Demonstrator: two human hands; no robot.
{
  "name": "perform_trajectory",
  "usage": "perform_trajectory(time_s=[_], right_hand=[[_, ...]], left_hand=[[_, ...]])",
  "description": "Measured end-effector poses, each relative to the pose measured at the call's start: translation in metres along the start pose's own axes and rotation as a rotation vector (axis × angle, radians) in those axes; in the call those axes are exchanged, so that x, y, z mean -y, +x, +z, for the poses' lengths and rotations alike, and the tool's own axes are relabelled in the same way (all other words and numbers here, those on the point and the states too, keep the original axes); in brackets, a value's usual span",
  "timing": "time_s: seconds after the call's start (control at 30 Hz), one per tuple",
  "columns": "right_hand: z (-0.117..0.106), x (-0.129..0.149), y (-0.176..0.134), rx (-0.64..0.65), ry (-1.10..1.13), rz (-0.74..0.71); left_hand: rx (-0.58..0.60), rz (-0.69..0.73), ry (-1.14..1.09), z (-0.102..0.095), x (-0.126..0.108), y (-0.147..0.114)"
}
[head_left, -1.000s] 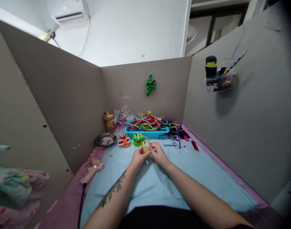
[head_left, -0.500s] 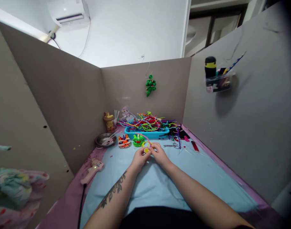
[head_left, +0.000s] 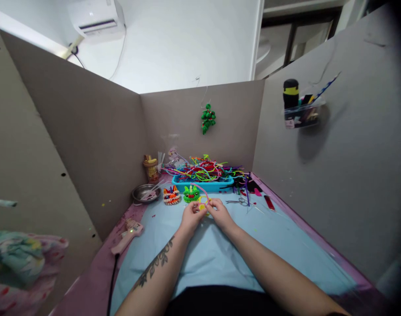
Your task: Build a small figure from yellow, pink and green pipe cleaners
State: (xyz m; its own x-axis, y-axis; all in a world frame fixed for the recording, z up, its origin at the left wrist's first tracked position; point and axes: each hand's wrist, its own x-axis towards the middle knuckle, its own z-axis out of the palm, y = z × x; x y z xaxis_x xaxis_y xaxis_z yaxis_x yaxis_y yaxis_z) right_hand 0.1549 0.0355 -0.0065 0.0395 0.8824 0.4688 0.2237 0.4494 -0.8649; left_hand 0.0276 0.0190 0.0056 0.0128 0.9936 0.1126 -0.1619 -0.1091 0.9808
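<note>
Between my two hands is a small yellow pipe-cleaner piece (head_left: 202, 206) bent into rounds. My left hand (head_left: 191, 215) pinches its left side. With thumb and fingers together, my right hand (head_left: 221, 214) grips a pink pipe cleaner (head_left: 200, 188) against the yellow piece; its free end arcs up and to the left. Fingertips hide part of the join. Just beyond my hands sit a green pipe-cleaner animal head (head_left: 191, 194) and an orange and white one (head_left: 172, 195).
A blue tray (head_left: 203, 184) heaped with coloured pipe cleaners stands at the back. Scissors (head_left: 239, 202) lie to the right, near a red strip (head_left: 269, 202). On the left are a metal bowl (head_left: 144, 194) and a pink hot glue gun (head_left: 128, 237). Grey panels (head_left: 200, 145) enclose the table.
My hands stay in nearly the same place, still gripping the yellow piece and pink pipe cleaner. The left fingers have shifted slightly around the yellow piece.
</note>
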Motion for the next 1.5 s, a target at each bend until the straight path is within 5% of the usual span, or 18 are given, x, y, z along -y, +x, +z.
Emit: perform_trajectory(time_s=[0.3,0.43,0.77,1.07,1.5], right_hand=[[-0.003,0.002,0.0,-0.016,-0.053,-0.064],[-0.016,0.004,0.009,-0.119,-0.07,-0.08],[-0.04,-0.003,0.024,-0.015,-0.244,-0.297],[-0.039,0.003,0.022,-0.073,-0.227,-0.297],[-0.041,0.006,0.021,-0.077,-0.259,-0.355]], left_hand=[[0.013,-0.045,-0.077,-0.002,-0.003,0.001],[0.027,-0.111,-0.089,-0.002,-0.007,-0.001],[0.36,-0.274,-0.181,-0.006,-0.021,-0.011],[0.287,-0.207,-0.182,-0.009,-0.014,-0.004],[0.429,-0.255,-0.161,-0.01,-0.016,-0.01]])
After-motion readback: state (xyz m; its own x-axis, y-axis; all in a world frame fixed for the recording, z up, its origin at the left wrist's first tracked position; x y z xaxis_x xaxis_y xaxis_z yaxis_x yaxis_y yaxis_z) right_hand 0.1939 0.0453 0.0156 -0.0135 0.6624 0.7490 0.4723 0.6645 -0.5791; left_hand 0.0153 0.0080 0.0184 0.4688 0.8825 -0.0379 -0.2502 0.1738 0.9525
